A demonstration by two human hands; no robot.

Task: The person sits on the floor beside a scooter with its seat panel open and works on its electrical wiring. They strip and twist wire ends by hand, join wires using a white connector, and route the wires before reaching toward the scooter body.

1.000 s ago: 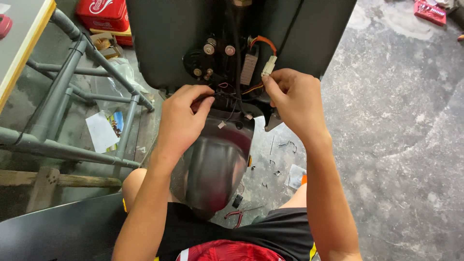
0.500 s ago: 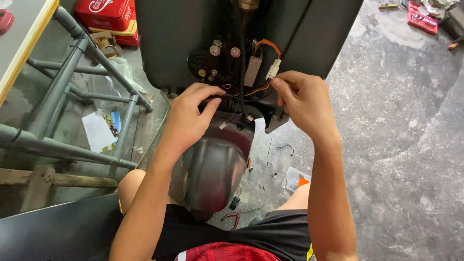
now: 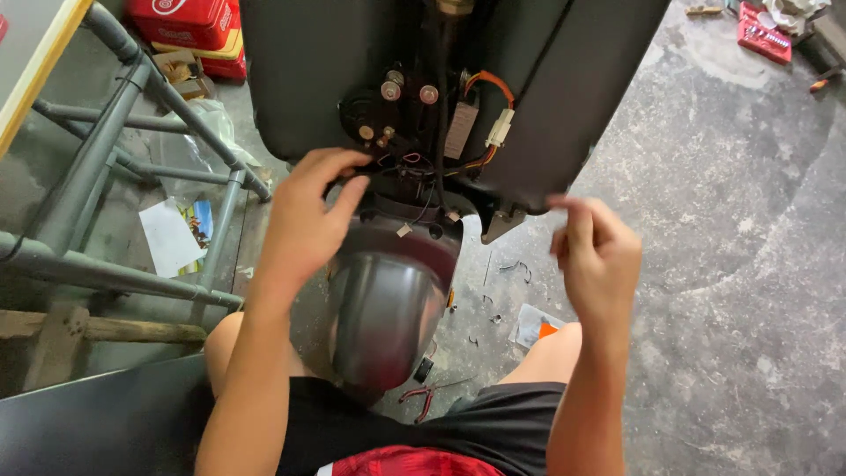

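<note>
A black scooter front panel stands before me with its wiring exposed: a white connector on orange wires and a dark fuse-like block. Below it curves a glossy dark fender. My left hand rests against the panel's lower edge, fingers reaching into the tangle of thin wires. My right hand hovers off the panel to the right, fingers loosely curled, thumb and forefinger pinched; whether they hold anything small is unclear.
A grey metal table frame stands at left, with red boxes behind it and paper scraps beneath. Pliers and small clips lie on the concrete floor. A red tool set sits far right.
My right hand has pulled away from the wiring, moving down and to the right. The left hand stays at the wires. The view has shifted slightly.
</note>
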